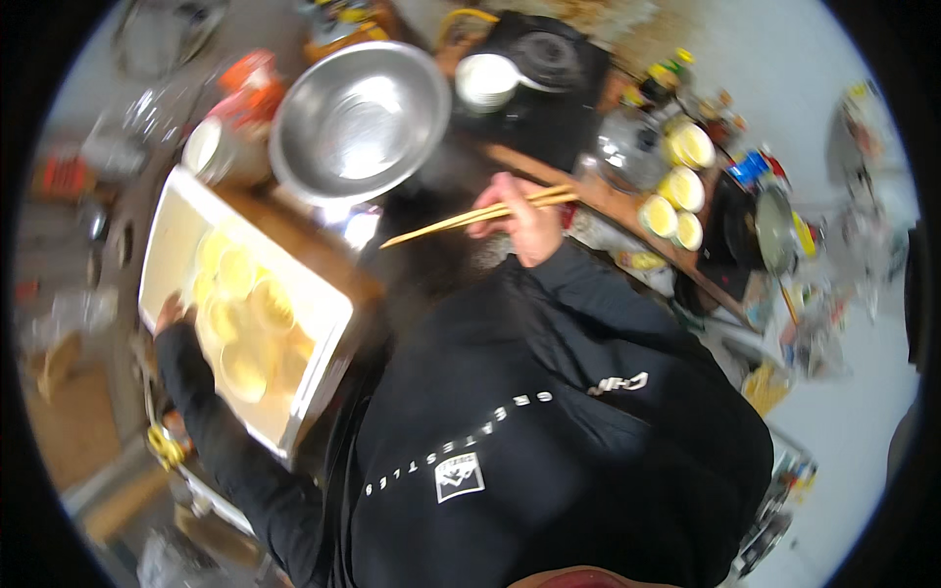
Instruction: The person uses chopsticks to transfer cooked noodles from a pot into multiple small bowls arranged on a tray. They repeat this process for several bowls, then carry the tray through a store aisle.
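Note:
A pair of wooden chopsticks point(470, 217) lies in the grip of my right hand point(518, 220), raised before my chest with the tips pointing left. My left hand point(173, 312) rests at the left rim of a white rectangular tub point(173, 213), its fingers reaching inside; what they touch is blurred. Several pale yellow round pieces point(246, 371) lie in that tub, overlapping; they may be in bowls, but glare hides this. A large stainless steel basin point(360, 121) stands beyond the tub, between my two hands.
On a black stove point(544, 59) stand stacked white bowls point(485, 81). To the right, several cups with yellow contents point(684, 189) sit near a glass lid point(628, 151) and bottles point(665, 73). A white container point(204, 147) and a red plastic bag point(253, 88) stand left of the basin.

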Demonstrator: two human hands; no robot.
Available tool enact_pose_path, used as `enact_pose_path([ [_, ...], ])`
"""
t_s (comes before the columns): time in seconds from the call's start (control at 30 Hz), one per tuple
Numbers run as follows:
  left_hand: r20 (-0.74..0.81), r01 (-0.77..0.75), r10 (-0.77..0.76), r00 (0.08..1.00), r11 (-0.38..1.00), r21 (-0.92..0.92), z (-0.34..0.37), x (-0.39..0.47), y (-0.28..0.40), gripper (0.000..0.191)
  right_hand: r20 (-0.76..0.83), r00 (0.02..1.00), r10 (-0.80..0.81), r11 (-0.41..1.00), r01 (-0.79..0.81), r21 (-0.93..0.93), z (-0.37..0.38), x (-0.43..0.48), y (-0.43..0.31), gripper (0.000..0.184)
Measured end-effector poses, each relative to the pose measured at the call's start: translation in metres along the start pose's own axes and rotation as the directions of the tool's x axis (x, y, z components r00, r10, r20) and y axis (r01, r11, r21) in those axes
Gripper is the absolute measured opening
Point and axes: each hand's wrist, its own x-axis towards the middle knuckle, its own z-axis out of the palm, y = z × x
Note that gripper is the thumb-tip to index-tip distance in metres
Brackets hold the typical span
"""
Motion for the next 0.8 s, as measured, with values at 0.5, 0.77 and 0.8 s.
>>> enact_pose_path([
  [0.5,0.205,-0.436,0.601,0.773,0.737,-0.517,0.148,-0.167,0.444,0.035,-0.270,0.963,0.003,0.998,0.014,0.063,-0.148,-0.007,-0.056,0.039],
  [0.77,0.413,-0.307,0.527,0.743,0.816,-0.490,0.190,-0.190,0.526,0.043,-0.644,0.689,-0.332,0.902,0.031,-0.432,-0.374,0.024,-0.138,0.050],
  [0.8,0.421,-0.285,0.507,0.752,0.826,-0.486,0.194,-0.192,0.533,0.042,-0.743,0.575,-0.343,0.812,-0.216,-0.542,-0.413,0.037,-0.145,0.047],
])
